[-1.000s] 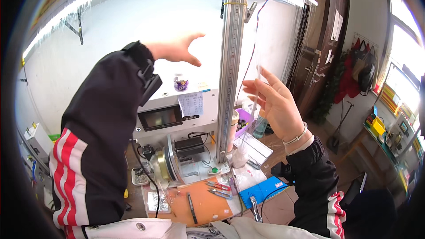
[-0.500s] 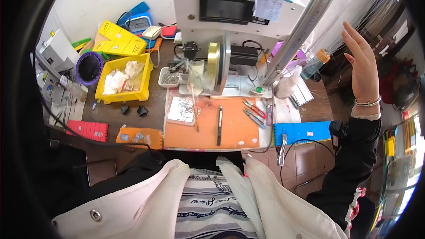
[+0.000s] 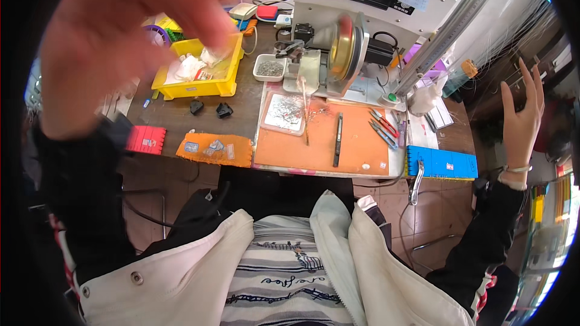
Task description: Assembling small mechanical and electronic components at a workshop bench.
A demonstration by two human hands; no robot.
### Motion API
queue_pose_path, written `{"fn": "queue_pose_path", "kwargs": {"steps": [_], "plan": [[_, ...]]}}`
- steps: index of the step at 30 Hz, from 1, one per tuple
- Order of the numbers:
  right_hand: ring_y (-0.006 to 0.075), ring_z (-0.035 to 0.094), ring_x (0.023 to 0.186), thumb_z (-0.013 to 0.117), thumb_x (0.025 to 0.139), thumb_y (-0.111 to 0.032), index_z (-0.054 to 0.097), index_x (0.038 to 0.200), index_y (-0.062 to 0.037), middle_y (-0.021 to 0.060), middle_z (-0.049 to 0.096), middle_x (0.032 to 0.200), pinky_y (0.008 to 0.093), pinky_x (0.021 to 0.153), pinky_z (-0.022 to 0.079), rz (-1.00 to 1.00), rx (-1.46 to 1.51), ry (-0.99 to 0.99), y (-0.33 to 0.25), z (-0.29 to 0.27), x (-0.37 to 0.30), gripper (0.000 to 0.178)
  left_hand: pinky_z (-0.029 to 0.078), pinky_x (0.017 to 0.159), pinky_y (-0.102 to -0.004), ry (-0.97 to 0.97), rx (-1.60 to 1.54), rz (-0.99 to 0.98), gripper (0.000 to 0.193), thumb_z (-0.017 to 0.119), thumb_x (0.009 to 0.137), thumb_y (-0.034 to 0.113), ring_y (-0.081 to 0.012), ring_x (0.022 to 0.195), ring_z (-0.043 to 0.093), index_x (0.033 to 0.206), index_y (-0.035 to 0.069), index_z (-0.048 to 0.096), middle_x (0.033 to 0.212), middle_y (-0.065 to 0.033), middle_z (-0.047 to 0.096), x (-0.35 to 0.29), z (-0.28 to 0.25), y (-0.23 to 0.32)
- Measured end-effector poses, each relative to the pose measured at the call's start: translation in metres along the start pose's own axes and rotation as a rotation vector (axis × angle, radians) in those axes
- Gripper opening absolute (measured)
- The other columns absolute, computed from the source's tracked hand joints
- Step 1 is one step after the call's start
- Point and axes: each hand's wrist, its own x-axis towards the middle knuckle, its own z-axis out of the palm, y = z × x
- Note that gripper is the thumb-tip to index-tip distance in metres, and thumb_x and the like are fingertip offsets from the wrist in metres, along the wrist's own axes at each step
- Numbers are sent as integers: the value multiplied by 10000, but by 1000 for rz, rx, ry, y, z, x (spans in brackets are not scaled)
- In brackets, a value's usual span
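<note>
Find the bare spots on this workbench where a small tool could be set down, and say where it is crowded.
Free: the orange mat right of the black tool, and the dark tabletop below the yellow bin. Crowded: around the machine and the pliers.

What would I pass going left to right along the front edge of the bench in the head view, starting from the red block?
Red block → orange cloth pad → orange work mat with a dark slim tool on it → blue block → raised right hand, open and holding nothing.
</note>
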Motion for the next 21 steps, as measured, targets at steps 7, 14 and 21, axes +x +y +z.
{"fn": "queue_pose_path", "kwargs": {"steps": [7, 14, 21], "plan": [[259, 440, 1372, 664, 930, -172, 627, 1318, -164, 88, 489, 1476, 439, 1140, 324, 236, 370, -44, -58, -35, -38, 390, 572, 667, -337, 288, -875, 313, 188, 731, 867, 56, -296, 906, 689, 984, -90, 709, 1049, -211, 699, 67, 152, 42], [261, 451, 1345, 673, 885, -39, 624, 1264, -9, 144, 505, 1439, 395, 1139, 300, 396, 672, 17, -111, -31, -68, 383, 520, 662, -316, 448, -734, 263, 307, 753, 847, 168, -252, 870, 656, 1046, -47, 661, 1035, -153, 666, 52, 160, 47], [292, 434, 1367, 700, 832, -40, 609, 1265, 29, 189, 484, 1440, 424, 1146, 290, 349, 1055, -10, -153, -27, -51, 448, 468, 656, -296, 600, -566, 140, 432, 775, 826, 280, -208, 834, 624, 1108, -4, 612, 1021, -96, 634, 64, 163, 47]]}}
